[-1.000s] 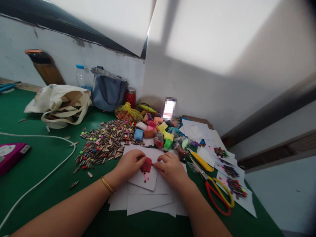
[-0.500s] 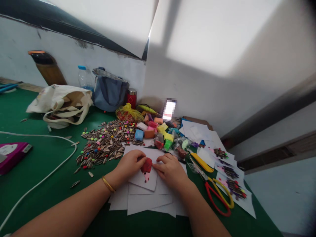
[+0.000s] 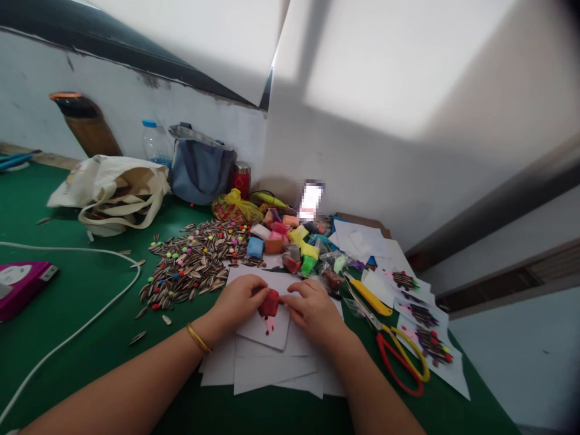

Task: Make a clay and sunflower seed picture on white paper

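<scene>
A flat piece of red modelling clay point(image 3: 270, 302) lies on a white sheet of paper point(image 3: 277, 341), joined at its lower end to a pink clay snout point(image 3: 269, 324) with small dark dots. My left hand point(image 3: 239, 300) has its thumb and forefinger closed at the clay's left edge. From the other side, my right hand point(image 3: 313, 309) presses the right edge with a fingertip, its remaining fingers curled. Between them the two hands grip the clay. More white sheets point(image 3: 272, 376) are stacked loosely underneath.
A heap of sunflower seeds point(image 3: 190, 260) with coloured beads is at left. Coloured clay packs point(image 3: 274, 245) sit behind the paper. Scissors point(image 3: 399, 356) and a yellow cutter point(image 3: 370, 297) lie at right, beside finished seed pictures point(image 3: 432, 347). A white cable point(image 3: 99, 309) crosses the left.
My right fingers have shifted very slightly at the clay's right edge. The left hand, clay and paper look the same.
</scene>
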The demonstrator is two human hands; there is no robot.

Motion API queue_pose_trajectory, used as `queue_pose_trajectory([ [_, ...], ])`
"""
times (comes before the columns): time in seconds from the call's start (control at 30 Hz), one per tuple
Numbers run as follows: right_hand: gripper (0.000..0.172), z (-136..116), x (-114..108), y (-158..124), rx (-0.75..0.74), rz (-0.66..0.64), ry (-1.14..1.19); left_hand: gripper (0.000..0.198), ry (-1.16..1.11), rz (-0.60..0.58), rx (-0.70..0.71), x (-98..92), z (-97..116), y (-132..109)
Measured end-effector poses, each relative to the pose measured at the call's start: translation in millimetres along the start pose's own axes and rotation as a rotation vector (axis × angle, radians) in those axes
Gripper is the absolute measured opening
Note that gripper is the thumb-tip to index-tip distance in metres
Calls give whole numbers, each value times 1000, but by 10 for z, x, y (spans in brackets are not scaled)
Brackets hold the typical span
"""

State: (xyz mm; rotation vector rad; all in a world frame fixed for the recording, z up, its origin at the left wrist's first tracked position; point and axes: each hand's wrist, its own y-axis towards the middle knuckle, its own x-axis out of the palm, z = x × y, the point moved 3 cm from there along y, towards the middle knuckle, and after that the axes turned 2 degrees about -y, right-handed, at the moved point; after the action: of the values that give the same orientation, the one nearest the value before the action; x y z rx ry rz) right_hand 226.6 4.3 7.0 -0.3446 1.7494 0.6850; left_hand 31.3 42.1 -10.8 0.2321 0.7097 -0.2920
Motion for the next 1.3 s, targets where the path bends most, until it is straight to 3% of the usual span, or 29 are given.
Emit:
queue_pose_trajectory([
  [0.5, 32, 44, -7, -13, 0, -22, 44, 22, -11, 16, -3, -1, -13, -10],
  [0.87, 33, 55, -45, 8, 35, 112, 120, 15, -32, 37, 42, -10, 1, -21],
  [1.03, 20, 21, -28, 36, 102, 209, 256, 5, -87, 104, 186, -39, 126, -70],
  [1.3, 18, -116, 54, 111, 178, 219, 634, 2, -107, 148, 246, -29, 274, -168],
])
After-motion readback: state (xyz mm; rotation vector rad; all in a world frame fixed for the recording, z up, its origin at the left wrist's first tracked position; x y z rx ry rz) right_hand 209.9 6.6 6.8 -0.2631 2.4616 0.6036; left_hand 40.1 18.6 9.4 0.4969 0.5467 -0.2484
